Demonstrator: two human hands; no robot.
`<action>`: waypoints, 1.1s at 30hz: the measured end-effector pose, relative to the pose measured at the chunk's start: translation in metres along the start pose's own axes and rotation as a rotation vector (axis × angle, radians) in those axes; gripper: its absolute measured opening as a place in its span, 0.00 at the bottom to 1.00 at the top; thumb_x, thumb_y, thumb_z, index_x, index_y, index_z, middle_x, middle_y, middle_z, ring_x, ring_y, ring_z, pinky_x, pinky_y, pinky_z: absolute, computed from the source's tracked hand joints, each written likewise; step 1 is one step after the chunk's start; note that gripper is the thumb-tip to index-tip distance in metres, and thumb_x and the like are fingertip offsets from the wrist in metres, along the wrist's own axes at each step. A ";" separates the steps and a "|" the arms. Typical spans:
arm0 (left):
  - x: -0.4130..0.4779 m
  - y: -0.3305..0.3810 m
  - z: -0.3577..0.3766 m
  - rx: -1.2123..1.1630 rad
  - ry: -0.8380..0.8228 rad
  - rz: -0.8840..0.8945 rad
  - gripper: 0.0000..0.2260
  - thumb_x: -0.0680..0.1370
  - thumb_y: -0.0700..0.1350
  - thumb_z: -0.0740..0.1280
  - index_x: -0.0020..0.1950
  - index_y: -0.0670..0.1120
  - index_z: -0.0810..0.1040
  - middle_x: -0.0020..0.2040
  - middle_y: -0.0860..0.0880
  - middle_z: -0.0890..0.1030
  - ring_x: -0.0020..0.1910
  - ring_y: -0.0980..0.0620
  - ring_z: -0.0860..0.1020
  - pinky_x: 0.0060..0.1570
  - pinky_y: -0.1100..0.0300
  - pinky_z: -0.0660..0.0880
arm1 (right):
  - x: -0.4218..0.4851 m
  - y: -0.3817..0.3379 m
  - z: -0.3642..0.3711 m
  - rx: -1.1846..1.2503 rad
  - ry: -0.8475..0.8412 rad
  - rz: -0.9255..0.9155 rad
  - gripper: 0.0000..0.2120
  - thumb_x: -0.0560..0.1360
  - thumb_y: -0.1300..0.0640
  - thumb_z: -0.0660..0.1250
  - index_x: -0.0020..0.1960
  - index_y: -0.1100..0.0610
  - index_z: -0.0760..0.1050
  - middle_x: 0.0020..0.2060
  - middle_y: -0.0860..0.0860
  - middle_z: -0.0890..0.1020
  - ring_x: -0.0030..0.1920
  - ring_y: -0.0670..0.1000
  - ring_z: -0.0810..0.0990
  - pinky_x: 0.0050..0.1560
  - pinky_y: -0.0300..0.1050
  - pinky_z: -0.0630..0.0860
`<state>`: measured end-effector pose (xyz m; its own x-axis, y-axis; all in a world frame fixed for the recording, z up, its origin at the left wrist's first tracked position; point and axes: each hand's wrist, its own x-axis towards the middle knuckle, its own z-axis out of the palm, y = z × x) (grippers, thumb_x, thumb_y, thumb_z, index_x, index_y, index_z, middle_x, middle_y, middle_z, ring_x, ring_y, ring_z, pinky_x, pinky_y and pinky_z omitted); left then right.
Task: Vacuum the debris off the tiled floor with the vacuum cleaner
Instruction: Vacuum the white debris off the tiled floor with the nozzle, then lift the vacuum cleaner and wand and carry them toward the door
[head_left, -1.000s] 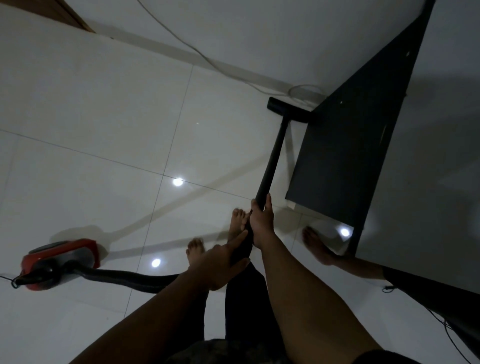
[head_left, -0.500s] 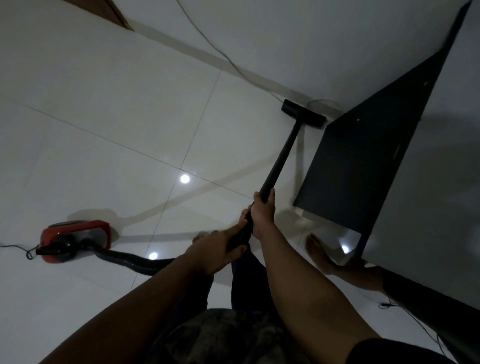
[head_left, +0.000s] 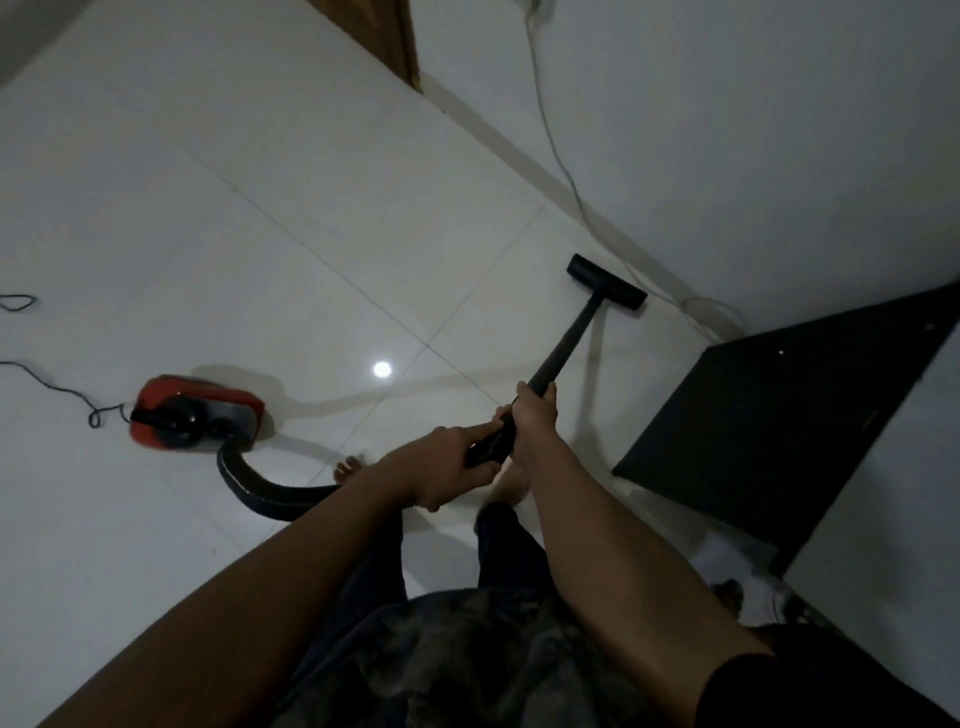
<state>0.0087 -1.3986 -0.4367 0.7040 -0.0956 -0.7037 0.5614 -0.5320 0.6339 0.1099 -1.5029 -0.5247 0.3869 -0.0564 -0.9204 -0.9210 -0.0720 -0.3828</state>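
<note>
The person stood over the glossy white tiled floor (head_left: 270, 218) with both hands clamped on the vacuum's long black wand (head_left: 566, 343): the right hand (head_left: 535, 415) wrapped around the tube higher up, and the left hand (head_left: 447, 467) closed around the ribbed black grip just behind it, the two hands almost touching. The wand slanted forward and down to the flat black floor nozzle (head_left: 605, 283), which sat on the tile close to the skirting at the foot of the white wall (head_left: 753, 130), near a pale cable (head_left: 558, 150) trailing down that wall and coiling on the floor. The red canister body of the vacuum cleaner (head_left: 195, 413) rested on the tile to the person's left, well apart from the nozzle, joined to the grip by a dark corrugated hose (head_left: 260, 480) that curved past a bare foot (head_left: 348, 467); a thin black power cord (head_left: 57, 387) ran off from it to the left. A dark flat panel of furniture (head_left: 769, 415) stood to the right of the nozzle. As for progress, no debris could be made out anywhere on the tiles in this dim light, so how much had been cleared could not be told; judging by the nozzle's place, the strip along the wall was being worked, and the broad open floor to the left and the edge beside the dark panel possibly remained.
</note>
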 end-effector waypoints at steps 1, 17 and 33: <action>-0.007 -0.008 -0.006 -0.027 0.014 -0.002 0.28 0.80 0.52 0.63 0.79 0.56 0.60 0.36 0.51 0.79 0.29 0.55 0.75 0.32 0.67 0.68 | -0.005 0.002 0.011 -0.013 -0.015 0.004 0.29 0.85 0.58 0.59 0.83 0.43 0.54 0.36 0.55 0.73 0.28 0.50 0.73 0.25 0.40 0.75; -0.195 -0.201 -0.195 -0.056 0.304 -0.029 0.24 0.80 0.52 0.65 0.75 0.58 0.66 0.36 0.53 0.79 0.23 0.63 0.73 0.31 0.66 0.73 | -0.124 0.081 0.314 -0.129 -0.234 -0.060 0.32 0.86 0.55 0.60 0.83 0.36 0.50 0.38 0.54 0.74 0.33 0.51 0.77 0.38 0.47 0.80; -0.315 -0.308 -0.342 0.218 0.911 -0.424 0.19 0.70 0.57 0.68 0.61 0.61 0.78 0.42 0.54 0.83 0.40 0.52 0.80 0.40 0.58 0.75 | -0.189 0.116 0.547 -0.669 -0.641 -0.125 0.15 0.79 0.50 0.61 0.62 0.55 0.72 0.64 0.63 0.80 0.53 0.60 0.83 0.37 0.52 0.83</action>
<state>-0.2368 -0.9172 -0.3005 0.5798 0.7621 -0.2882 0.8136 -0.5230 0.2540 -0.0940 -0.9562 -0.4390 0.1998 0.5361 -0.8202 -0.5798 -0.6101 -0.5400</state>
